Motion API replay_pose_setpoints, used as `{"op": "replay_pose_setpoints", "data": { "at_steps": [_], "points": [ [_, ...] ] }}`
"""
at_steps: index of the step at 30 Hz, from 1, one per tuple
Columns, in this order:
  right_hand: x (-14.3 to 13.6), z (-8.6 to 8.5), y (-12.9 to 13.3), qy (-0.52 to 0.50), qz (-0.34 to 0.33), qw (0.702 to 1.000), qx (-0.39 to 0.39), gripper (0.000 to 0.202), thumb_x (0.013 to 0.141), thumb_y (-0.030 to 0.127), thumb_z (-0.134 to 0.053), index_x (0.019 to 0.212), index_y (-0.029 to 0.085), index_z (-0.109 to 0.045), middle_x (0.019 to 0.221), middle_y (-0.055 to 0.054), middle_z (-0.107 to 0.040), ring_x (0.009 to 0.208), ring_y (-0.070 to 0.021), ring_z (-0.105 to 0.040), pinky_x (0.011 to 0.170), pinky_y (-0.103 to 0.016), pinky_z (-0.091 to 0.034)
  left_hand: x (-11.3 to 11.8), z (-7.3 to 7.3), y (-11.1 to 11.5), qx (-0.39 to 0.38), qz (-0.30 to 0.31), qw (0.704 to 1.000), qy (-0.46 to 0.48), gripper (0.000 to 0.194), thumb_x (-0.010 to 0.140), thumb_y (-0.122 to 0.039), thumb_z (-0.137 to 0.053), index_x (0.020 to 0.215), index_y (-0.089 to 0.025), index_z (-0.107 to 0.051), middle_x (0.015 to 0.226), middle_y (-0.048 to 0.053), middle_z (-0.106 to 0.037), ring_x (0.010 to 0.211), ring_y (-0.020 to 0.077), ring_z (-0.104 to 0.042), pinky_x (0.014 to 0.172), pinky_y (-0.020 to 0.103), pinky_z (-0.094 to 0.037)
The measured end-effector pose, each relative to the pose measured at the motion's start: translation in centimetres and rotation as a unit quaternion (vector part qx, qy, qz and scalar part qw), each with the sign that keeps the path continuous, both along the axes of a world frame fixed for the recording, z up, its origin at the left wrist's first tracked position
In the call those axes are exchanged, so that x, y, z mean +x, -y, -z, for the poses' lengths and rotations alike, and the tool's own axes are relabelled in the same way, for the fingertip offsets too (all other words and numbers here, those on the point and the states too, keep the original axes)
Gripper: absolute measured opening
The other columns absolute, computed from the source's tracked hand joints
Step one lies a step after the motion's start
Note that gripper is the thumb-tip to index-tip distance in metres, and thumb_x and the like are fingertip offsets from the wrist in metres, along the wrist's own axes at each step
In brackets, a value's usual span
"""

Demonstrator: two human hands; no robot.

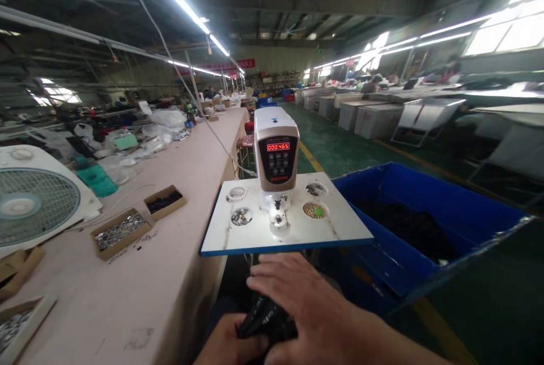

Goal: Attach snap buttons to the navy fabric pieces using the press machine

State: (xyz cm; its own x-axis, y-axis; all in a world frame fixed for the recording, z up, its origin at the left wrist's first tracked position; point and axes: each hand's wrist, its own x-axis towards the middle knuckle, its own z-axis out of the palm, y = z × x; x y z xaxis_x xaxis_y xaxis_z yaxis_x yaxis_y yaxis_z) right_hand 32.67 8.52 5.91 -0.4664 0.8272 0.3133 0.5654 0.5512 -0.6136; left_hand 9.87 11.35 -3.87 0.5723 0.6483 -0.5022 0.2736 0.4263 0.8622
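In my lap, below the front edge of the machine's table, lies a bunched piece of shiny black material [272, 319]; its kind is hard to make out. My left hand [232, 342] pinches it, the thumb lying along its near side. My right hand [297, 291] reaches across the top with fingers stretched out over the material, its thumb beside it. Just ahead stands a white button press machine [276, 149] with a lit red counter display. Its white tabletop [255, 240] has round wells of small metal parts [241, 216] and gold-coloured pieces [313, 211].
On the left, a long table [170, 274] carries a box fan [38, 200], a box of metal rings [121, 233] and a smaller box with black pieces [165, 202]. A blue bin [480, 240] holding dark material stands at the right.
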Motion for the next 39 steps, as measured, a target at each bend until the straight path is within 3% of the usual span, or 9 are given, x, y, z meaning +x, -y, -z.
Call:
{"op": "replay_pose_setpoints", "data": {
  "at_steps": [2, 4, 6, 8, 18, 24, 32, 36, 39],
  "points": [
    [-0.5, 1.0, 0.7, 0.051, -0.009, 0.999, 0.001, 0.083, 0.072, 0.051, -0.078, 0.144, 0.023, -0.047, 0.146, -0.012, -0.05, 0.137, -0.0332, -0.038, 0.117, -0.047, -0.017, 1.5, -1.2, -1.5, 0.055, 0.03, 0.997, 0.033, 0.04, 0.063, -0.046, -0.084, 0.071, -0.011, -0.066, 0.066, -0.001, -0.058, 0.063, 0.0127, -0.049, 0.061, 0.025, -0.039],
    [-0.1, 2.8, 0.1, 0.058, 0.039, 0.997, -0.043, 0.078, 0.069, 0.051, -0.08, 0.136, 0.02, -0.055, 0.132, -0.012, -0.061, 0.125, -0.0336, -0.049, 0.109, -0.046, -0.029, 2.7, -2.6, -2.5, 0.082, 0.064, 0.994, 0.043, 0.041, 0.068, -0.049, -0.079, 0.075, -0.01, -0.067, 0.064, -0.001, -0.054, 0.059, 0.0104, -0.043, 0.057, 0.023, -0.032],
    [1.1, 4.4, -0.9, 0.03, 0.075, 0.988, -0.133, 0.056, 0.067, 0.048, -0.082, 0.112, 0.019, -0.067, 0.101, -0.005, -0.069, 0.096, -0.0261, -0.061, 0.086, -0.034, -0.044, 3.4, -3.7, -3.2, 0.087, 0.1, 0.99, 0.048, 0.042, 0.07, -0.05, -0.077, 0.077, -0.01, -0.067, 0.063, -0.002, -0.052, 0.058, 0.0097, -0.04, 0.056, 0.023, -0.029],
    [2.4, 5.4, -1.7, -0.015, 0.075, 0.971, -0.225, 0.036, 0.066, 0.043, -0.083, 0.087, 0.018, -0.068, 0.076, 0.003, -0.062, 0.072, -0.0162, -0.057, 0.063, -0.024, -0.04, 3.9, -4.3, -3.8, 0.087, 0.13, 0.986, 0.059, 0.041, 0.072, -0.049, -0.077, 0.079, -0.01, -0.068, 0.064, -0.002, -0.052, 0.059, 0.0093, -0.039, 0.056, 0.023, -0.028],
    [5.0, 7.5, -4.2, -0.236, 0.052, 0.891, -0.385, 0.028, 0.073, 0.037, -0.075, 0.087, 0.015, -0.065, 0.074, 0.003, -0.059, 0.067, -0.0125, -0.05, 0.061, -0.022, -0.037, 5.7, -3.4, -7.3, -0.005, 0.125, 0.992, 0.03, 0.045, 0.063, -0.046, -0.083, 0.092, -0.013, -0.072, 0.076, 0.002, -0.068, 0.063, 0.0148, -0.057, 0.065, 0.026, -0.043],
    [5.9, 7.6, -6.5, -0.201, 0.12, 0.909, -0.346, 0.025, 0.079, 0.039, -0.069, 0.084, 0.014, -0.069, 0.074, 0.0, -0.064, 0.07, -0.0154, -0.055, 0.063, -0.025, -0.04, 7.6, -2.4, -9.9, -0.051, 0.098, 0.993, 0.047, 0.04, 0.067, -0.039, -0.082, 0.097, -0.015, -0.071, 0.088, 0.005, -0.073, 0.072, 0.016, -0.064, 0.074, 0.027, -0.047],
    [7.3, 8.3, -9.3, -0.2, 0.198, 0.922, -0.267, 0.035, 0.088, 0.045, -0.059, 0.107, 0.018, -0.069, 0.1, -0.005, -0.072, 0.094, -0.0232, -0.064, 0.083, -0.032, -0.046, 10.5, -1.0, -14.0, -0.088, 0.063, 0.993, 0.051, 0.035, 0.063, -0.036, -0.081, 0.089, -0.013, -0.072, 0.079, 0.005, -0.073, 0.065, 0.0155, -0.064, 0.069, 0.027, -0.046],
    [7.6, 9.5, -11.9, -0.174, 0.293, 0.922, -0.187, 0.031, 0.087, 0.043, -0.06, 0.105, 0.02, -0.068, 0.101, -0.005, -0.072, 0.093, -0.0224, -0.064, 0.084, -0.033, -0.045, 12.1, -0.8, -16.2, -0.042, 0.05, 0.997, 0.028, 0.035, 0.062, -0.037, -0.078, 0.087, -0.013, -0.071, 0.077, 0.005, -0.073, 0.063, 0.0167, -0.063, 0.067, 0.028, -0.046],
    [7.8, 10.2, -14.2, -0.169, 0.304, 0.924, -0.16, 0.028, 0.087, 0.044, -0.059, 0.098, 0.02, -0.069, 0.095, -0.003, -0.072, 0.09, -0.0209, -0.064, 0.082, -0.031, -0.044, 12.8, -0.7, -18.0, 0.005, 0.048, 0.999, 0.022, 0.035, 0.063, -0.037, -0.076, 0.088, -0.013, -0.071, 0.076, 0.004, -0.073, 0.063, 0.0171, -0.063, 0.067, 0.029, -0.046]
  ]
}}
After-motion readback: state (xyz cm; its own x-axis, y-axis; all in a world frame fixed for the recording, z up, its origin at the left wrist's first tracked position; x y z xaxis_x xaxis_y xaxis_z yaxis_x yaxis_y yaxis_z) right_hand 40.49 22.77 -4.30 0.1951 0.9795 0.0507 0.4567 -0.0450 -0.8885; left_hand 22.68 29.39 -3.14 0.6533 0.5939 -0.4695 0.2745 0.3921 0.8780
